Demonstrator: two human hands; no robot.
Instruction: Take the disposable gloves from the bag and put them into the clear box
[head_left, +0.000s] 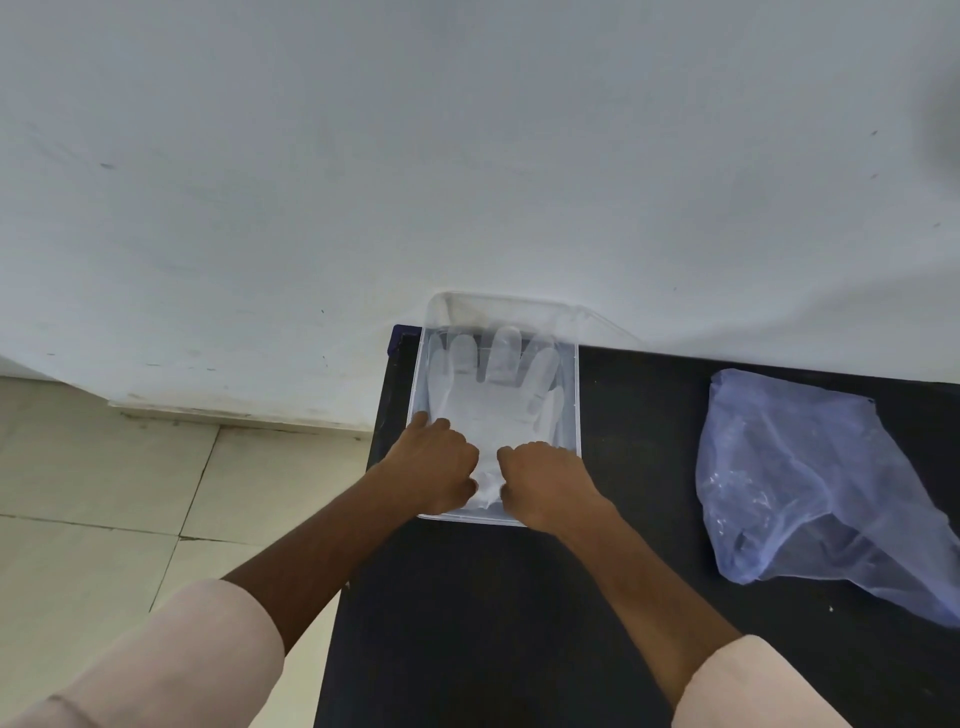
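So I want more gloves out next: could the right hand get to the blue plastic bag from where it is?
Probably yes. The right hand is at the clear box, on the gloves, and the blue plastic bag lies to its right on the black table with only bare tabletop between.

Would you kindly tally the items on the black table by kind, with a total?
Clear box: 1
Disposable gloves, lying flat in the box: at least 1; any beneath cannot be told
Blue plastic bag: 1
Total: 3 visible
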